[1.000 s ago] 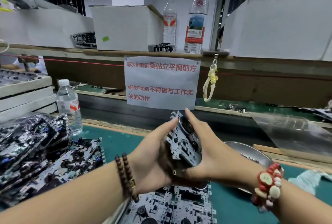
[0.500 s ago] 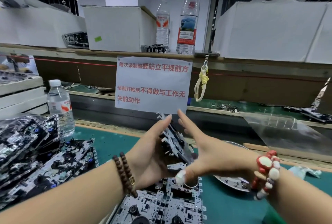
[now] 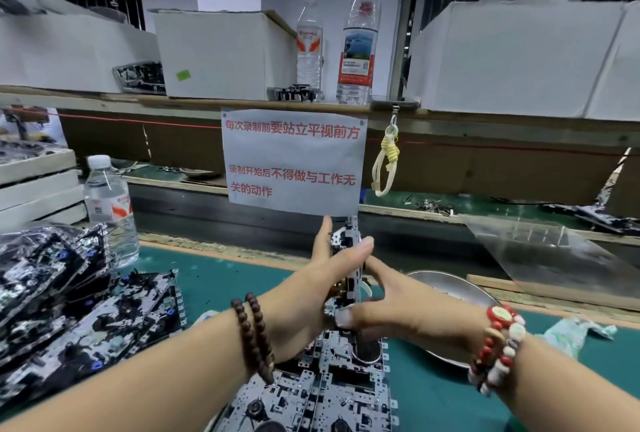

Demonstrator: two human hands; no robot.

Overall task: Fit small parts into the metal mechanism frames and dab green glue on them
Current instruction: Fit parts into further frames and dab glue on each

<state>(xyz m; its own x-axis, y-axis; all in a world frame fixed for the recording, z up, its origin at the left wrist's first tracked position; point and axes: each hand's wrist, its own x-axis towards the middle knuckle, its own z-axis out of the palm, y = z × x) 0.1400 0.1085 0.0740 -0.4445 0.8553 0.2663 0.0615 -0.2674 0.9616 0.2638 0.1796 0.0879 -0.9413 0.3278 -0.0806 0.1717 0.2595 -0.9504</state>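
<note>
While both hands hold one frame point(image 3: 348, 258) upright, edge-on to us, above the table point(image 3: 214, 279), we judge the step in hand to be handling or inspection, not gluing. Left hand point(image 3: 311, 289): fingers extended along the frame's left face, thumb crossing its near edge, so the frame is pinched between thumb and fingers. Right hand point(image 3: 398, 310): fingers straight, pressed against the right face and lower edge; thumb tucked under toward the base. The frame stands directly over a row of frames point(image 3: 318, 393) lying flat on the table before us; more lie in a pile point(image 3: 69, 310) at left. A metal dish point(image 3: 453, 289) sits just behind the right hand; its contents we cannot make out. No glue applicator or green glue is visible.

Next move, as we judge it: either lay this frame flat with the row or turn it face-up, then free the right hand to pick a small part. Edge-on, we cannot tell whether any part is already fitted.
</note>
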